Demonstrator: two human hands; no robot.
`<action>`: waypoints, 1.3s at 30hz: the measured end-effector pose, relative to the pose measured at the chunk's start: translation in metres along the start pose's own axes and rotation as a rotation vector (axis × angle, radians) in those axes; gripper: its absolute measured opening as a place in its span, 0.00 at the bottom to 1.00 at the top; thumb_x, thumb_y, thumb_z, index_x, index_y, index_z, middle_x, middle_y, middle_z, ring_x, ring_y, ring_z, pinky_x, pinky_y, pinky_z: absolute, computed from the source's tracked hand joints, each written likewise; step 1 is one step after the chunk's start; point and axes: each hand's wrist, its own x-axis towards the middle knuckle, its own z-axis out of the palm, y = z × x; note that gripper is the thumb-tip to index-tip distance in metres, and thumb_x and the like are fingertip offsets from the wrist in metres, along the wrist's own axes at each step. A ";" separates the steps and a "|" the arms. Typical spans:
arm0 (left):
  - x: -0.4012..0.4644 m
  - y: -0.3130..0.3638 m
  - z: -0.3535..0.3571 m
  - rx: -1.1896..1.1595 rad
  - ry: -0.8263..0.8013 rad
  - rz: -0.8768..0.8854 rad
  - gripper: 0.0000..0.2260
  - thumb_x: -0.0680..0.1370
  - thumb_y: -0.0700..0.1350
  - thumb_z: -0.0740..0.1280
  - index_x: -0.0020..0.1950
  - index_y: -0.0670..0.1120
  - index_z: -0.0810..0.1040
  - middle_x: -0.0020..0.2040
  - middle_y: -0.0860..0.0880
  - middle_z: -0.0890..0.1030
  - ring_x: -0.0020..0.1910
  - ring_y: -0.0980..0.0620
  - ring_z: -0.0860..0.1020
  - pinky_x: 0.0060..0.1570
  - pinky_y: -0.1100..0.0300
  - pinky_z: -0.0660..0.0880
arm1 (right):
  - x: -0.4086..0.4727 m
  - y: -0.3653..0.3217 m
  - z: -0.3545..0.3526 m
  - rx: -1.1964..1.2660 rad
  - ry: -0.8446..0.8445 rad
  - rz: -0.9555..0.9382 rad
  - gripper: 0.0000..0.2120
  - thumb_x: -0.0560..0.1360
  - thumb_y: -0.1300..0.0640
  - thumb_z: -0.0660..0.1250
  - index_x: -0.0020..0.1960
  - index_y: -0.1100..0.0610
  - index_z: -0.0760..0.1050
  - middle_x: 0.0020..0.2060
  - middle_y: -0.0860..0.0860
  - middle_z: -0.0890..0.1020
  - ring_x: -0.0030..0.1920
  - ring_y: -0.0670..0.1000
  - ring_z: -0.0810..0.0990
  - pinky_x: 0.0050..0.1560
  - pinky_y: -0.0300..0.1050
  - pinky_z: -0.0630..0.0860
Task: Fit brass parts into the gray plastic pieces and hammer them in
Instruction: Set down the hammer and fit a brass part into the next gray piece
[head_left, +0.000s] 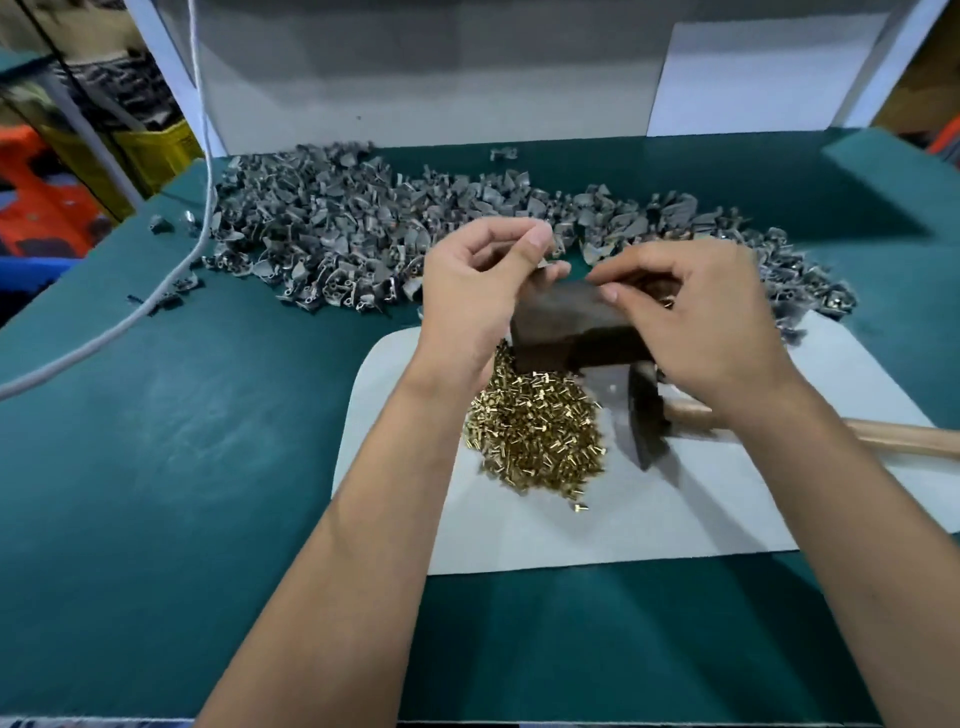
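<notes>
Fitting step. Over the dark block (566, 322), left hand (478, 291) pinches a gray piece (543, 264); right hand (696, 317) curled, contents unclear. Brass pile (535, 431) just below block. Next: seat part, take hammer (649, 415).

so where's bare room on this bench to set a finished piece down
The green mat lies bare left of the white sheet, below the gray pieces, and again along its near edge. The sheet's near strip, below the brass parts, is bare too. It is crowded around the dark block, hammer and both hands.
</notes>
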 end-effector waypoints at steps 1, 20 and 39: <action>-0.002 -0.002 0.003 0.033 -0.038 -0.018 0.04 0.80 0.34 0.69 0.52 0.39 0.83 0.47 0.39 0.84 0.43 0.45 0.85 0.53 0.51 0.83 | -0.003 0.005 -0.002 0.022 0.022 0.013 0.09 0.76 0.62 0.74 0.52 0.50 0.87 0.43 0.42 0.86 0.47 0.41 0.84 0.54 0.37 0.79; -0.008 -0.009 0.005 0.336 -0.256 0.063 0.17 0.69 0.30 0.78 0.55 0.43 0.85 0.46 0.43 0.86 0.46 0.49 0.84 0.50 0.60 0.82 | -0.014 0.012 0.008 0.040 0.207 -0.141 0.14 0.72 0.63 0.76 0.53 0.55 0.75 0.41 0.44 0.85 0.47 0.39 0.84 0.53 0.37 0.78; -0.011 -0.010 0.008 0.303 -0.210 0.026 0.15 0.66 0.27 0.78 0.51 0.38 0.85 0.42 0.42 0.86 0.41 0.50 0.84 0.48 0.59 0.83 | -0.017 0.007 0.012 0.089 0.198 -0.169 0.13 0.70 0.69 0.73 0.48 0.56 0.73 0.37 0.46 0.81 0.41 0.45 0.82 0.44 0.44 0.79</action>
